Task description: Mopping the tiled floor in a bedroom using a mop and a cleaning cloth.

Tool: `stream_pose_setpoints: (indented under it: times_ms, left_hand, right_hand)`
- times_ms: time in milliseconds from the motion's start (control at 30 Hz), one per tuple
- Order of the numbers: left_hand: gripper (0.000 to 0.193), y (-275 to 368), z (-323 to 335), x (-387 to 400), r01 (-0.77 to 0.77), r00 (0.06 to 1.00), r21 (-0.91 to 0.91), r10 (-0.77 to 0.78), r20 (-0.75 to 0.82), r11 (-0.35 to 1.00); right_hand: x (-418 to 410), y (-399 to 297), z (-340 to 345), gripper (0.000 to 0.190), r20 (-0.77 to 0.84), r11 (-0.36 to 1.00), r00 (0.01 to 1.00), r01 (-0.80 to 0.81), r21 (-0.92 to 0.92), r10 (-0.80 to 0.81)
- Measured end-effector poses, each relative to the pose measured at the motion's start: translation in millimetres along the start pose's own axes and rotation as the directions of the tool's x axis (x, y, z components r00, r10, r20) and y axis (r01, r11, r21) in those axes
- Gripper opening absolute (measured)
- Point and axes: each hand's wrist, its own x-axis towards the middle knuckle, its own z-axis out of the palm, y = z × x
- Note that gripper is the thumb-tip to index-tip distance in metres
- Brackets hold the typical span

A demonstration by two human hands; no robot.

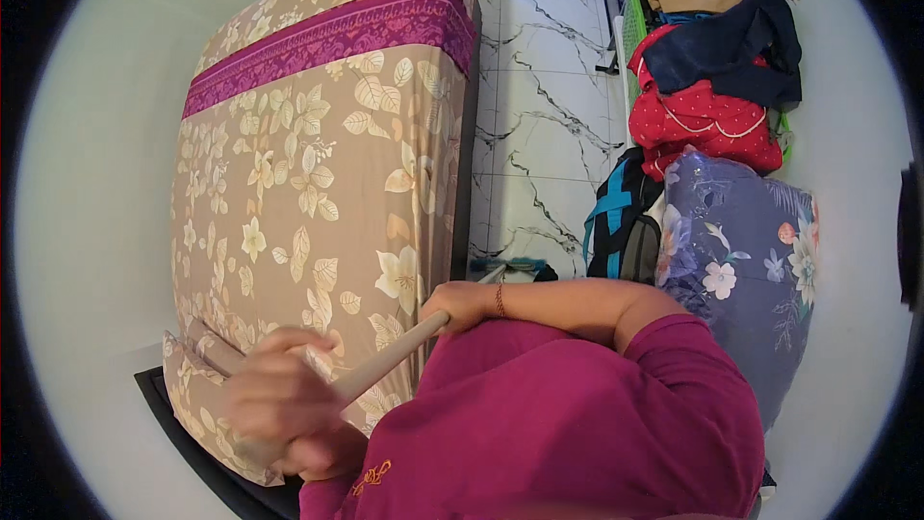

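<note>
A long pale handle [393, 355] slants across in front of me, belonging to a floor broom or mop; which one I cannot tell. Its blue-green head [525, 264] rests on the floor just beyond my right forearm and is partly hidden by it. My right hand [462, 305], with a thin bracelet at the wrist, is wrapped around the lower part of the handle beside the bed edge. Further up, my left hand [285, 397] grips the handle over the bed's pillow end. Motion blurs that hand, so its fingers are indistinct.
On the left stands a bed [238, 231] with a beige floral sheet and purple band. White marbled tiles [548, 108] run alongside. To the right are a black-and-blue backpack [613, 209], a wrapped floral bundle [736, 245], and clothes [704, 115] heaped over a green basket [633, 14].
</note>
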Motion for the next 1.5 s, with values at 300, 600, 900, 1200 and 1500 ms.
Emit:
stream_pose_setpoints:
  times_ms: [300, 600, 900, 1200, 1500]
  left_hand:
    - [0.026, -52.1, 64.9, -23.8, 0.292, 0.956, 0.058, -0.294, 0.018, 0.955]
    - [0.025, -33.5, 49.2, -8.7, 0.181, 0.981, 0.140, -0.188, 0.037, 0.973]
    - [0.037, -4.3, 36.2, 4.2, 0.173, 0.985, -0.024, -0.173, 0.005, 0.985]
    - [0.011, -64.8, 73.3, -8.9, 0.217, 0.957, 0.161, -0.242, 0.158, 0.963]
    - [0.036, -50.6, -21.8, 33.6, -0.167, 0.972, -0.136, 0.187, 0.145, 0.976]
  right_hand:
    - [-13.8, 94.8, -96.2, 0.020, -0.171, 0.893, 0.984, -0.125, -0.431, 0.055]
    - [-17.8, 65.1, -108.3, 0.032, -0.355, 0.922, 0.927, -0.029, -0.385, -0.119]
    - [-42.3, 12.7, -23.7, 0.020, 0.136, 0.996, 0.989, -0.055, -0.072, 0.065]
    - [-45.3, 93.4, -122.6, 0.015, -0.338, 0.875, 0.939, -0.217, -0.434, 0.066]
    - [-27.7, 14.3, -89.5, 0.016, -0.218, 0.954, 0.976, -0.062, -0.295, -0.004]
